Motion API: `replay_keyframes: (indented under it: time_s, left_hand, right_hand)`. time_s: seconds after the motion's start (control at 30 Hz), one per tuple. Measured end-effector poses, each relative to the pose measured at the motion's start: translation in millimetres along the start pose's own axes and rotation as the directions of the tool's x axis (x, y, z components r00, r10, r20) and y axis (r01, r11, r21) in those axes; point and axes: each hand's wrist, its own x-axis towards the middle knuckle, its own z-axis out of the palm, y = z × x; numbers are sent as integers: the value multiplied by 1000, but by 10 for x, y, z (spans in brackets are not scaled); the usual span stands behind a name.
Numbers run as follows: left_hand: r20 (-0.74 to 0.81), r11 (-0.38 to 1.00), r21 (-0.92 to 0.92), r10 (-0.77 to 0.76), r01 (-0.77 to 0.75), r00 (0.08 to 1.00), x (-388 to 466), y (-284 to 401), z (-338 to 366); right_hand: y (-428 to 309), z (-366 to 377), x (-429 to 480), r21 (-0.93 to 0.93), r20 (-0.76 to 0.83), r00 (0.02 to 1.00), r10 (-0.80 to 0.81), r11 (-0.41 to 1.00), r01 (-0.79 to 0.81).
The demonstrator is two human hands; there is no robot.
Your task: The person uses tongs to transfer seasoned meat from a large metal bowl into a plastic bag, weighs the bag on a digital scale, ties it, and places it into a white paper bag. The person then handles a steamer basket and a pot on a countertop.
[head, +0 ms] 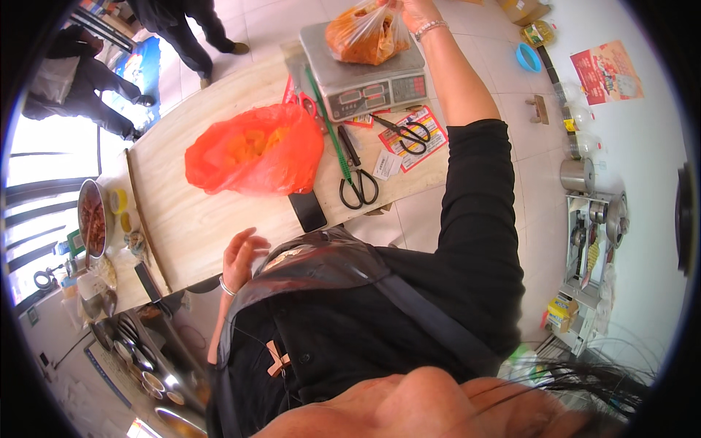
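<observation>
My right hand (411, 12) grips the top of a clear plastic bag of orange-brown food (368, 35), which is over the platform of a digital scale (358, 71). Whether the scale bears its full weight, I cannot tell. My left hand (242, 257) is held near the table's front edge with its fingers apart and nothing in them. A red plastic bag with yellowish pieces inside (254, 150) lies on the wooden table (191, 235). Close by are a black phone (308, 211), black-handled scissors (358, 189) and a green strap or stick (328, 120).
More black scissors (411, 134) lie on printed sheets beside the scale. A metal bowl of reddish food (93, 219) stands at the left, beyond a wooden ledge (147, 219). Two people (183, 33) stand across the table. A shelf rack (589, 263) is by the right wall.
</observation>
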Motion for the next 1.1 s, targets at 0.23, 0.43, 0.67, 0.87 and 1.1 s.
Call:
replay_keyframes:
  time_s: [0.23, 0.43, 0.67, 0.87, 1.1]
  left_hand:
    - [3, 1000, 20, 4, -4, 1000, 213, 82, 174]
    - [7, 999, 38, -27, 27, 1000, 356, 104, 207]
    - [25, 996, 49, -70, 69, 997, 477, 165, 237]
    - [72, 990, 94, -110, 103, 991, 597, 257, 309]
    - [161, 946, 302, -172, 118, 972, 792, 425, 507]
  right_hand:
    - [-144, 322, -308, -303, 91, 995, 44, 953, -14]
    - [100, 209, -84, -535, 6, 999, -41, 844, 38]
    - [-400, 207, -508, -885, -48, 967, -252, 459, 76]
    - [-286, -716, -1275, -690, -225, 852, -474, 695, 204]
    - [471, -1569, -2605, -434, -625, 757, -193, 891, -131]
